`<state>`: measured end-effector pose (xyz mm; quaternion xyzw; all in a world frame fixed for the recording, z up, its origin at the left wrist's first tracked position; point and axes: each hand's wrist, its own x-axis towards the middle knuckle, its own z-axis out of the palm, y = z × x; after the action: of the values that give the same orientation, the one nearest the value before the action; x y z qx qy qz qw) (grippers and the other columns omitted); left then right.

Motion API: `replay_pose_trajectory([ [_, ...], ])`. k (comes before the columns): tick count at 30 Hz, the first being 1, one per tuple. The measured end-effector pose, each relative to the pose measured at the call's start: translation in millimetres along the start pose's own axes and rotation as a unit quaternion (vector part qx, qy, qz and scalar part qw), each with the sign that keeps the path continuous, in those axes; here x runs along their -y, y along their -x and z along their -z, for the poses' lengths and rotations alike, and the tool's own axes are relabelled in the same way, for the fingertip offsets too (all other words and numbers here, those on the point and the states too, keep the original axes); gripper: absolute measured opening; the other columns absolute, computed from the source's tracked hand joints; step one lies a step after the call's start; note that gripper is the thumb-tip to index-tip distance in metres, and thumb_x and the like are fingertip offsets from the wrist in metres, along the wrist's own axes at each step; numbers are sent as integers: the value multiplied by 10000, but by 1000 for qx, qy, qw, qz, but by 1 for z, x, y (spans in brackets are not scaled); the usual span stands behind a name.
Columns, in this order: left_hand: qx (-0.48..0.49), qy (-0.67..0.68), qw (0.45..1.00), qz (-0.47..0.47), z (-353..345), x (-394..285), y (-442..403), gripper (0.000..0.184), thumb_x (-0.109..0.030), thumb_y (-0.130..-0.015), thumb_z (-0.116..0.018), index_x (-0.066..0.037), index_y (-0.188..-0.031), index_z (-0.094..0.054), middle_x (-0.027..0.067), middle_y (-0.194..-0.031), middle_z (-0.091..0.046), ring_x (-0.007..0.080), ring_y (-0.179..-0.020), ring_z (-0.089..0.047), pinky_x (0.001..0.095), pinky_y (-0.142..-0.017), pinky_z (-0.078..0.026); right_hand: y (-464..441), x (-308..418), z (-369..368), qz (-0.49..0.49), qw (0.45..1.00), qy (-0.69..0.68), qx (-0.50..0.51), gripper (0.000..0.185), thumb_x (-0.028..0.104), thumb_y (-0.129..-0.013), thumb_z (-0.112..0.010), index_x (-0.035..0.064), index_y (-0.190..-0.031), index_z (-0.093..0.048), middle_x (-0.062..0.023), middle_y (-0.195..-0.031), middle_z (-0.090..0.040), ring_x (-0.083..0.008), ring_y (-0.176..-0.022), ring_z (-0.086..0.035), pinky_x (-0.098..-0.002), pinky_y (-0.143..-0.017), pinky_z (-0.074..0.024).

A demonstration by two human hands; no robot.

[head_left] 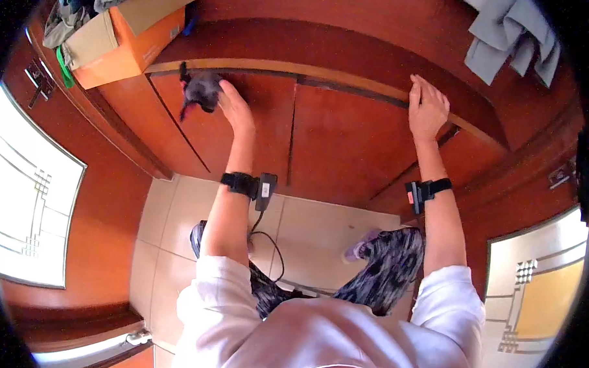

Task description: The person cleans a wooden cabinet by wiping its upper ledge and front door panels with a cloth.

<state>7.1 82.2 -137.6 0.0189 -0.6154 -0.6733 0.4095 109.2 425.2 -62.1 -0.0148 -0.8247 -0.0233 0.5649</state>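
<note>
My left hand [237, 112] is closed on a small dark grey cloth item [202, 91] with black and pinkish-red edging. The item hangs at the wooden front edge of the shelf, above the cabinet doors; its exact kind is not clear, and part of it is covered by my fingers. Farther right, my right hand [428, 108] lies at the light wooden edge [461, 122], its fingers stretched out and nothing visible in them. Both wrists carry black straps with small devices.
An orange cardboard box [134, 50] with clothes stands on the shelf at upper left. Grey cloth [513, 37] lies at upper right. Reddish-brown cabinet doors [351, 140] are below the edge. A black cable [278, 249] hangs from my left wrist over the tiled floor [309, 225].
</note>
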Motion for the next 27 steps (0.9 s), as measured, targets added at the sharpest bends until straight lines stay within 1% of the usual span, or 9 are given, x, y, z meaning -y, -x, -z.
replay_pose_trajectory([
  [3,-79,59,995,3,-6,-9,-7,623,-413,-982,-332,169,-1174,-440,327,-1248,-453,437,-1142,-413,462,-1004,-265,0,-1,0,4,1000,6,-3,302,307,-939,-456,148,-980,-710,1,-1041,-680,-181,-986,-611,-345,-914,-410],
  [5,-27,-12,1000,6,-6,10,-1,613,-419,-970,-346,166,-1040,-517,363,-1106,-502,477,-1050,-438,491,-952,-294,-1,3,3,12,1000,-8,-10,302,294,-945,-445,151,-977,-709,10,-1036,-681,-174,-977,-612,-339,-904,-410],
  [6,140,-218,964,54,8,31,0,627,-458,-962,-381,132,-1156,-457,284,-1205,-494,382,-1072,-477,425,-957,-342,0,0,0,17,1000,3,-13,312,293,-953,-432,154,-974,-710,16,-1032,-681,-171,-967,-614,-334,-892,-411],
  [7,-31,-170,975,-143,-4,37,25,540,-417,-959,-414,109,-969,-536,316,-967,-568,439,-901,-526,461,-836,-397,1,-1,-1,22,1000,1,-7,312,293,-953,-432,154,-974,-710,16,-1032,-681,-171,-967,-614,-334,-892,-411],
  [9,63,-181,974,-124,10,41,50,494,-389,-953,-439,84,-864,-548,322,-818,-557,492,-811,-511,484,-754,-406,1,-1,-1,32,999,9,-17,320,301,-958,-423,160,-972,-710,19,-1027,-682,-172,-955,-618,-328,-893,-409],
  [12,185,-254,949,1,33,72,85,468,-375,-951,-448,77,-881,-545,328,-872,-551,513,-836,-497,495,-749,-402,1,-4,-4,38,999,19,-12,344,312,-970,-398,166,-982,-710,16,-1025,-682,-180,-950,-621,-332,-887,-417],
  [19,77,-211,973,49,64,136,127,491,-414,-946,-425,55,-934,-569,292,-947,-578,464,-918,-515,495,-816,-396,-1,-3,-5,56,998,2,-10,395,314,-981,-346,159,-1002,-709,2,-1029,-682,-199,-963,-620,-335,-870,-429],
  [23,151,-273,944,108,71,124,109,546,-448,-954,-360,58,-1012,-559,297,-1020,-573,462,-957,-514,490,-862,-386,-1,-4,-5,50,999,15,4,393,308,-980,-346,148,-1018,-703,8,-1042,-679,-201,-968,-619,-339,-876,-430],
  [27,113,-278,954,8,52,72,65,536,-424,-966,-310,49,-995,-560,292,-997,-576,460,-971,-507,509,-859,-381,0,-2,-2,34,999,20,16,396,313,-982,-340,148,-1033,-697,4,-1062,-672,-207,-984,-613,-352,-892,-425],
])
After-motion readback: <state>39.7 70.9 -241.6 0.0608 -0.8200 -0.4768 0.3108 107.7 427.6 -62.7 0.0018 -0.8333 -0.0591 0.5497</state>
